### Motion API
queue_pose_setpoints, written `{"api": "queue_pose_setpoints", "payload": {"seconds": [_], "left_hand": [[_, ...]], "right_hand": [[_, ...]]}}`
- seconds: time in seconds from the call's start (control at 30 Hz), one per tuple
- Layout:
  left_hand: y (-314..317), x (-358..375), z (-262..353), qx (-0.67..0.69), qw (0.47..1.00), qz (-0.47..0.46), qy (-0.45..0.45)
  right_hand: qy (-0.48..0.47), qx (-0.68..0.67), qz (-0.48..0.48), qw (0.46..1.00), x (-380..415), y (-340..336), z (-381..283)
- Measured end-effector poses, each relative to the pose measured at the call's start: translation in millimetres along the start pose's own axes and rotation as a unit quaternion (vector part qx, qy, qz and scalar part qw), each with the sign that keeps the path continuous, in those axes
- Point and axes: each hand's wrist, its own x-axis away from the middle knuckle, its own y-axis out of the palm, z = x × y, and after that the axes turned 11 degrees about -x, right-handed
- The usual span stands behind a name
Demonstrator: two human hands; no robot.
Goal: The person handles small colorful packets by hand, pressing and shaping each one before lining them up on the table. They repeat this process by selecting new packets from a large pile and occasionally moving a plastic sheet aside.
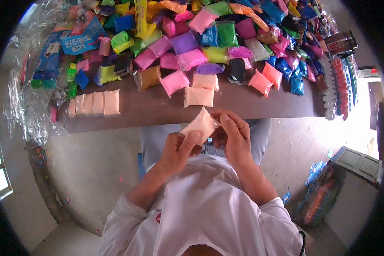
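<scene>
My left hand [182, 147] is closed on a peach packet [202, 124], its thumb flat on the packet's face, in front of the table's near edge. The fingers of my right hand [230, 130] pinch the right corner of the same packet, where clear wrapper shows. Just beyond it, two peach packets [199, 97] lie on the brown table [149, 103], one partly over the other. A row of several peach packets [94, 103] stands side by side at the table's left.
Many coloured packets [184, 42] are heaped across the back of the table. Clear plastic wrappers [25, 85] hang at the left edge. A dark cup-like object [341, 42] and strips of small packets [340, 87] are at the right.
</scene>
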Motion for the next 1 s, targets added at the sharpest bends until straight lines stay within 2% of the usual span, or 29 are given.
{"api": "queue_pose_setpoints", "payload": {"seconds": [0.13, 0.2, 0.3, 0.43, 0.5, 0.63, 0.7, 1.0], "left_hand": [[3, -1, -2, 0.006, 1.000, 0.006, 0.002], [4, -1, -10, 0.020, 0.999, 0.018, 0.022], [2, 0, -8, 0.003, 0.999, 0.020, 0.044], [-1, 1, -4, 0.007, 0.999, 0.036, 0.022], [-5, 1, -8, -0.001, 1.000, 0.019, 0.017], [-4, 0, -12, -0.020, 0.999, 0.016, 0.034], [-2, 1, -14, -0.018, 1.000, 0.007, 0.021], [-2, 3, -8, -0.021, 0.999, 0.020, 0.030]], "right_hand": [[-0.001, 0.068, -0.030, 0.997, 1, -8, 8], [-0.032, 0.159, -0.032, 0.986, 3, -6, 11], [0.011, 0.132, -0.003, 0.991, 4, -8, 6], [0.013, 0.051, -0.007, 0.999, 2, -11, 6], [-0.001, 0.017, 0.030, 0.999, 1, -11, 8], [0.012, 0.024, -0.019, 0.999, 2, -13, 11], [-0.025, 0.097, -0.035, 0.994, 3, -7, 15], [0.039, 0.019, -0.026, 0.999, 3, -11, 0]]}}
